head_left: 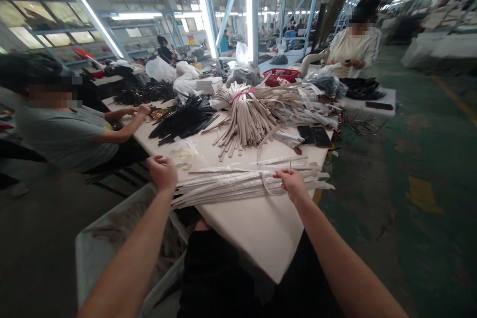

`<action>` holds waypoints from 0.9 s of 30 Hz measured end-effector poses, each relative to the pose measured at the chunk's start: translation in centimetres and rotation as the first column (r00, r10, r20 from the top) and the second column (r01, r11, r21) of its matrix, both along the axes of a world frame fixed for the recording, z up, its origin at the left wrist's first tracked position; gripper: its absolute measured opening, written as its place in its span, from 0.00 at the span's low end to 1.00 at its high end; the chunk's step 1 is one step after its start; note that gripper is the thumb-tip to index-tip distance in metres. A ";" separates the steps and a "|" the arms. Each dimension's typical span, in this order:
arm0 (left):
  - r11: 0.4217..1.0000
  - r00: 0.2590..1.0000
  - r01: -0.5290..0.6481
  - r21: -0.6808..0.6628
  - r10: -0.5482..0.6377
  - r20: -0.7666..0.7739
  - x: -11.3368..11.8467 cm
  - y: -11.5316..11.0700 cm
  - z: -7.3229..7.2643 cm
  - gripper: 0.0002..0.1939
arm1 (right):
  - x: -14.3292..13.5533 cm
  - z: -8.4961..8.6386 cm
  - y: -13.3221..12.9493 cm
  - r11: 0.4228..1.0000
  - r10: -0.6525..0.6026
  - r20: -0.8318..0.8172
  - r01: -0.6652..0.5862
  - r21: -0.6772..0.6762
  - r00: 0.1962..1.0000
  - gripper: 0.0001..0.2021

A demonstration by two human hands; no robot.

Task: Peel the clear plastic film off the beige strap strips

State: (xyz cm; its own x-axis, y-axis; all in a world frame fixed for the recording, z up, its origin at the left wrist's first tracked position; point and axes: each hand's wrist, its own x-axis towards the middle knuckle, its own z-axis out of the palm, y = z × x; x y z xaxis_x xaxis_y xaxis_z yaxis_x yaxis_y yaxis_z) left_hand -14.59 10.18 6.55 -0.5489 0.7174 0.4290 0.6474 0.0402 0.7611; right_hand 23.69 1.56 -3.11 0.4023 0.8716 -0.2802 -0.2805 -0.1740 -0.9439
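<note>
Loose pale strip (pixel 265 186): curls just left of the right hand (pixel 292 184), over the right half of a flat bundle of pale strips (pixel 223 186). Right thumb and fingertips are pinched together, looks like on that strip. Left hand (pixel 163 173): fingers curled, just beyond the bundle's left end; can't tell if it grips anything. Bundle runs roughly crosswise between both hands on the white table (pixel 257 228).

Just beyond: fanned pale strips (pixel 242 124) with a pink tie (pixel 244 94). Left of those, black strips (pixel 182 117); right, two dark phone-like slabs (pixel 313 135) side by side. Red basket (pixel 281 74) further back. White bin (pixel 84 243) below left, strips inside. Co-worker (pixel 70 129) seated left, hands at the table; second co-worker (pixel 352 49) far right.
</note>
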 end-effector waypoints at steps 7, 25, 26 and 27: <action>0.609 0.606 0.784 -0.119 -0.712 0.355 19.2 -11.2 -9.9 0.14 | -4.8 -2.4 -2.0 0.995 -0.093 -0.081 0.096 0.038 0.992 0.22; 0.743 -0.009 0.609 0.277 -0.343 0.939 21.0 -10.0 -14.3 0.17 | -3.7 -1.6 -6.4 0.934 0.289 0.160 -0.315 0.171 0.944 0.21; 0.743 -0.035 0.601 0.296 -0.345 0.938 21.0 -10.0 -14.3 0.17 | -3.7 -1.6 -6.5 0.926 0.301 0.236 -0.343 0.161 0.924 0.19; 0.740 -0.055 0.597 0.310 -0.348 0.936 21.0 -10.0 -14.2 0.16 | -3.7 -1.6 -6.6 0.922 0.308 0.295 -0.360 0.142 0.905 0.17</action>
